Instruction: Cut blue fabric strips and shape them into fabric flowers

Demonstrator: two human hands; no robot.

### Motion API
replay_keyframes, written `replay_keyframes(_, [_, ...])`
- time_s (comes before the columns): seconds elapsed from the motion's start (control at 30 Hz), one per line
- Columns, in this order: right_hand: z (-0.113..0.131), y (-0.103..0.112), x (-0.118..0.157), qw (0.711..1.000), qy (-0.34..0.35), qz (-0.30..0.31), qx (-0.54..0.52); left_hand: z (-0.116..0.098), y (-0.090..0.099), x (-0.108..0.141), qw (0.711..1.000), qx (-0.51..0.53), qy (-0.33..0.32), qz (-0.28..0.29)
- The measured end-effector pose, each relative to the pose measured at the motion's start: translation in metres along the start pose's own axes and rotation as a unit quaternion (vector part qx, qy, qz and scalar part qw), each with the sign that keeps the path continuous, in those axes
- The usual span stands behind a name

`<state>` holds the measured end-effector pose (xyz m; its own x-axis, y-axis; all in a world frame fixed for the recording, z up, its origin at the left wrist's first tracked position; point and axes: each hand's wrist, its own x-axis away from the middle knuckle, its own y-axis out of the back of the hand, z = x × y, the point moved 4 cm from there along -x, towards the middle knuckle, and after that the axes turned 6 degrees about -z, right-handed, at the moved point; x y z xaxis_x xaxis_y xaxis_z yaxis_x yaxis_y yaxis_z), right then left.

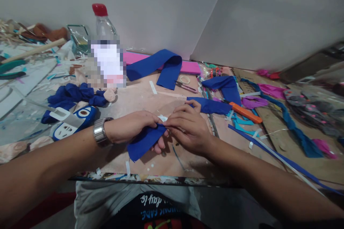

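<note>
- The pinkish table (129, 102) was pretty much swamped, with scraps and pale strips scattered all over, the left side especially.
- Over on the right, a brown cardboard sheet (279, 150) was half buried under a long teal strip (295, 136) and some bunched grey fabric (311, 111) dotted with pink.
- At the back, a flat pink piece (190, 67) was partly covered by a looped blue strip (172, 63).
- The red-capped bottle (106, 27) was parked left of that strip; its lower part was pixelated, so no details could be made out.
- To the left, crumpled dark blue cloth (72, 93) was heaped right by a blue-and-white device (77, 120), close to the left wrist, where a metal watch (100, 132) was worn.
- An orange-handled tool (245, 112) was left at the end of another blue piece (209, 106), beyond the right hand. A small ring (184, 79) was seen near the looped strip.
- The left hand (131, 125) was closed on the cloth, thumb on top and fingers tucked underneath.
- The right hand (189, 125) was nearly shut, with the cloth's upper right edge pinched at the fingertips.
- The held blue cloth (146, 143) was kept just above the table's near edge, between both hands. It was gathered at the pinch, with a smooth, flat-looking end hanging lower left. The rest was hidden by fingers.
</note>
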<state>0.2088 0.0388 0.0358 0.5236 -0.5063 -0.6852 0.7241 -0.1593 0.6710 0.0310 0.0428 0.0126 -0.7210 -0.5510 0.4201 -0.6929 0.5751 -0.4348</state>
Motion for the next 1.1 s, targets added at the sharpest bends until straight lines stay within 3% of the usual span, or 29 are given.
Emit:
replay_keyframes(0.33, [-0.001, 0.001, 0.0, 0.999, -0.031, 0.014, 0.011, -0.002, 0.002, 0.0, 0.998, -0.06, -0.008, -0.026])
replay_keyframes(0.53, [0.0, -0.001, -0.001, 0.998, -0.046, 0.027, 0.024, -0.004, 0.002, 0.0, 0.975, -0.207, -0.042, -0.071])
replay_keyframes(0.6, [0.001, -0.001, -0.001, 0.998, -0.049, 0.026, 0.03, -0.009, 0.0, 0.001, 0.926, -0.343, -0.112, -0.112])
replay_keyframes(0.67, [0.001, -0.003, 0.0, 0.998, -0.05, 0.028, 0.04, -0.015, -0.004, 0.005, 0.83, -0.499, -0.186, -0.165])
replay_keyframes(0.73, [0.0, -0.005, 0.001, 0.997, -0.053, 0.037, 0.051, -0.016, -0.008, 0.007, 0.744, -0.6, -0.216, -0.199])
replay_keyframes(0.77, [0.0, -0.006, 0.001, 0.996, -0.057, 0.043, 0.055, -0.015, -0.009, 0.008, 0.721, -0.625, -0.216, -0.206])
replay_keyframes(0.83, [-0.001, -0.008, 0.002, 0.995, -0.067, 0.052, 0.058, -0.013, -0.01, 0.008, 0.706, -0.645, -0.211, -0.204])
replay_keyframes(0.9, [-0.001, -0.008, 0.001, 0.994, -0.076, 0.055, 0.052, -0.014, -0.009, 0.008, 0.709, -0.642, -0.207, -0.207])
replay_keyframes(0.97, [-0.001, -0.007, 0.0, 0.995, -0.08, 0.052, 0.035, -0.016, -0.007, 0.008, 0.735, -0.611, -0.211, -0.206])
replay_keyframes(1.03, [0.0, -0.006, -0.001, 0.996, -0.077, 0.051, 0.013, -0.017, -0.005, 0.008, 0.797, -0.536, -0.213, -0.181])
replay_keyframes(1.1, [0.0, -0.004, -0.001, 0.996, -0.07, 0.048, -0.001, -0.015, -0.003, 0.006, 0.88, -0.419, -0.178, -0.132])
